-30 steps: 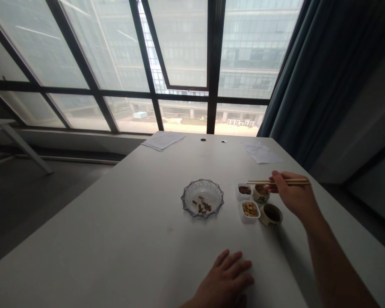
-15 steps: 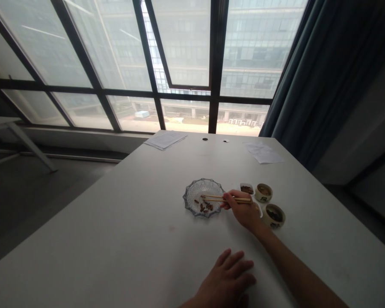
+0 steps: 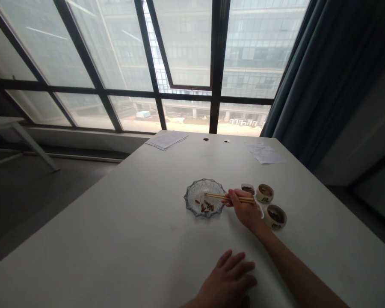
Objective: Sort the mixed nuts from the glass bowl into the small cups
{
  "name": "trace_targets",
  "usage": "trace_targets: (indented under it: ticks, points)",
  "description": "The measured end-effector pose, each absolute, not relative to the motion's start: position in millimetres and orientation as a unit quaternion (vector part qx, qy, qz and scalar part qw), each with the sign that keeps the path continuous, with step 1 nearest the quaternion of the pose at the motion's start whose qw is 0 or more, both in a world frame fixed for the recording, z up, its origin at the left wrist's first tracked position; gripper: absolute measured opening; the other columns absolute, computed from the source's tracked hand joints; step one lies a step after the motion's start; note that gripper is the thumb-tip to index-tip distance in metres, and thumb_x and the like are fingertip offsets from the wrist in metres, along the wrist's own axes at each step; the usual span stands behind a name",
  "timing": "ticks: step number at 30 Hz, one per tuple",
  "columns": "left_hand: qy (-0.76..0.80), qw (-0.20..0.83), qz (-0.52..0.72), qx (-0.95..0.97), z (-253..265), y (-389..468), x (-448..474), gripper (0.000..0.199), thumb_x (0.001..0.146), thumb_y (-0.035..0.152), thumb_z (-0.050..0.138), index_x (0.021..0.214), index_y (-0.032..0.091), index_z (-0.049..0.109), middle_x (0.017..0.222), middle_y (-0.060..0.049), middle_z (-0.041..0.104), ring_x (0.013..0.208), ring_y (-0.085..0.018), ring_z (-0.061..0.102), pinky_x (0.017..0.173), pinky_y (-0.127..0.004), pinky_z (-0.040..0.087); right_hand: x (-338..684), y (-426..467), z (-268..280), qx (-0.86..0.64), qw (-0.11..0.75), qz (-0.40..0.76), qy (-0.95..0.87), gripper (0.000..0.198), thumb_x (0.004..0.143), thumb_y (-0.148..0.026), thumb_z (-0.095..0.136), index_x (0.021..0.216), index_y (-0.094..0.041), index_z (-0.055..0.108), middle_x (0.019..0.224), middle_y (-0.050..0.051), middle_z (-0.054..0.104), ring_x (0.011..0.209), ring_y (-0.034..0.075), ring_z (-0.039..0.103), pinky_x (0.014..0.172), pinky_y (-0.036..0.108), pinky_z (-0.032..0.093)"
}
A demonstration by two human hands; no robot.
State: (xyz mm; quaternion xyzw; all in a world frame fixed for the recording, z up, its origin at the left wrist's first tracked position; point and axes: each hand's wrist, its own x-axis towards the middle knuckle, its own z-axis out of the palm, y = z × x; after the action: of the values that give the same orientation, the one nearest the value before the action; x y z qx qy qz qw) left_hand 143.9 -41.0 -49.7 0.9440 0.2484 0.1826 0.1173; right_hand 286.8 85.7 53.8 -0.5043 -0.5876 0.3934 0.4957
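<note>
My right hand (image 3: 244, 208) is closed round a pair of wooden chopsticks (image 3: 216, 196), which point left over a scalloped glass plate (image 3: 190, 198). Several small brown pieces (image 3: 207, 207) lie in the lower part of the plate; their kind is too small to tell. The chopstick tips are close together above the plate's middle, and I cannot make out anything between them. Nearer to me, my left hand (image 3: 227, 278) rests on the white table, fingers spread, holding nothing.
Right of the plate stand two round pots (image 3: 265, 193) (image 3: 275, 217) with dark contents. A small white dish (image 3: 247, 188) of brown bits is beside them, and another white dish is mostly behind my right hand. Paper sheets (image 3: 167, 140) lie at the table's far end, below the windows.
The chopstick tips have come closer together and moved slightly up over the plate. My left hand stays in place; the whole view has shifted a little.
</note>
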Motion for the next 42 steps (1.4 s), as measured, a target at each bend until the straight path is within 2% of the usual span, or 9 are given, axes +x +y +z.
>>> trace_targets:
  ticks: [7, 12, 18, 26, 31, 35, 42]
  points:
    - [0.252, 0.118, 0.174, 0.944, -48, -41, 144, 0.027, 0.104, 0.041, 0.057, 0.127, 0.027, 0.058, 0.152, 0.003, 0.052, 0.145, -0.024, 0.04, 0.124, -0.044, 0.025, 327, 79, 111, -0.514, 0.578, 0.334, -0.539, 0.047, 0.088, -0.061, 0.069, 0.084, -0.015, 0.075, 0.079, 0.012, 0.08, 0.072, 0.027, 0.079, 0.067, 0.033, 0.066]
    - [0.255, 0.114, 0.171, 0.945, -48, -42, 144, 0.028, 0.103, 0.04, 0.059, 0.128, 0.028, 0.058, 0.153, 0.002, 0.052, 0.146, -0.023, 0.039, 0.124, -0.044, 0.025, 372, 70, 138, -0.598, 0.547, 0.215, -0.545, 0.039, 0.089, -0.056, 0.069, 0.08, -0.018, 0.076, 0.072, 0.009, 0.079, 0.063, 0.025, 0.077, 0.056, 0.029, 0.063]
    - [0.252, 0.097, 0.168, 0.948, -49, -41, 144, 0.03, 0.1, 0.04, 0.063, 0.127, 0.028, 0.058, 0.15, 0.002, 0.054, 0.143, -0.023, 0.041, 0.123, -0.043, 0.026, 395, 79, 124, -0.608, 0.479, 0.214, -0.596, 0.037, 0.089, -0.055, 0.067, 0.079, -0.02, 0.076, 0.072, 0.008, 0.079, 0.064, 0.027, 0.077, 0.056, 0.033, 0.063]
    - [0.256, 0.108, 0.165, 0.946, -46, -42, 144, 0.027, 0.102, 0.04, 0.059, 0.127, 0.028, 0.058, 0.151, 0.002, 0.053, 0.145, -0.024, 0.04, 0.124, -0.044, 0.026, 381, 70, 135, -0.605, 0.515, 0.178, -0.581, 0.04, 0.091, -0.059, 0.064, 0.08, -0.022, 0.075, 0.07, 0.007, 0.077, 0.062, 0.024, 0.076, 0.055, 0.029, 0.06]
    - [0.26, 0.126, 0.152, 0.945, -39, -43, 144, 0.031, 0.1, 0.037, 0.061, 0.129, 0.028, 0.057, 0.152, 0.001, 0.052, 0.145, -0.024, 0.04, 0.123, -0.047, 0.028, 356, 61, 137, -0.562, 0.549, 0.193, -0.588, 0.047, 0.093, -0.063, 0.06, 0.084, -0.019, 0.075, 0.073, 0.007, 0.077, 0.063, 0.022, 0.075, 0.058, 0.028, 0.059]
    - [0.264, 0.139, 0.15, 0.943, -37, -44, 143, 0.03, 0.101, 0.039, 0.058, 0.129, 0.028, 0.056, 0.155, 0.004, 0.049, 0.147, -0.024, 0.038, 0.123, -0.048, 0.028, 340, 57, 132, -0.537, 0.54, 0.217, -0.611, 0.047, 0.094, -0.062, 0.059, 0.085, -0.019, 0.076, 0.077, 0.008, 0.078, 0.067, 0.022, 0.075, 0.063, 0.03, 0.061]
    - [0.26, 0.146, 0.163, 0.94, -40, -43, 143, 0.028, 0.103, 0.041, 0.055, 0.128, 0.029, 0.056, 0.155, 0.004, 0.049, 0.147, -0.024, 0.037, 0.124, -0.048, 0.025, 297, 59, 94, -0.462, 0.532, 0.366, -0.608, 0.042, 0.095, -0.057, 0.061, 0.085, -0.019, 0.075, 0.08, 0.009, 0.079, 0.067, 0.021, 0.075, 0.063, 0.029, 0.061]
